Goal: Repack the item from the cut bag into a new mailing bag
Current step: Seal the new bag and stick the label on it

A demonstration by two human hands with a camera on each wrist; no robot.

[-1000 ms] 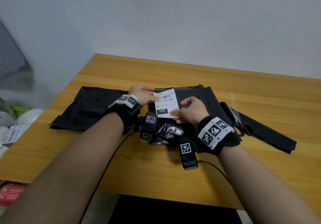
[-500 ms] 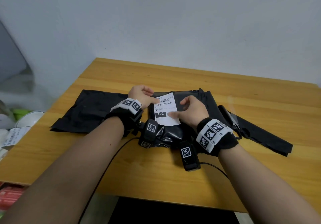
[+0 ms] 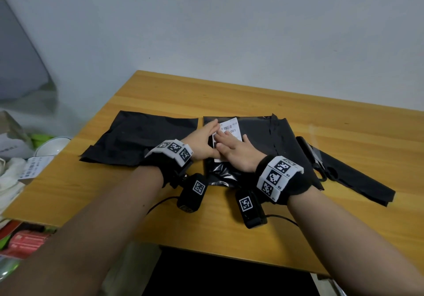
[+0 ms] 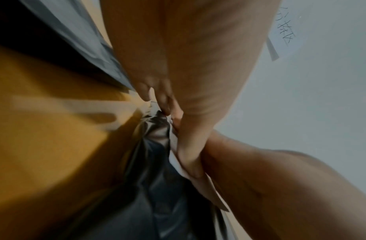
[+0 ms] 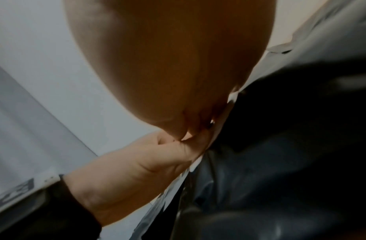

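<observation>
Wooden bench (image 3: 252, 98) under a pale wall, both my hands flat on a shipping label.

My left hand (image 3: 202, 141) and right hand (image 3: 234, 151) lie side by side with fingers (image 3: 221, 138) straight and spread narrow, pressing the white label (image 3: 231, 127) down onto the new mailing bag (image 3: 257, 132), which lies black and glossy in the middle of the bench; holding nothing, only pushing. From my wrist views the palms sit close on the plastic with the label's edge showing beneath them. Whatever item is inside the bag I cannot see. Just left of it, apart by a thin gap, lies the flat cut bag (image 3: 142, 139). To the right, a black strip (image 3: 358, 181) of plastic rests on the bench with a dark tool (image 3: 309, 155) lying across its near end.
</observation>
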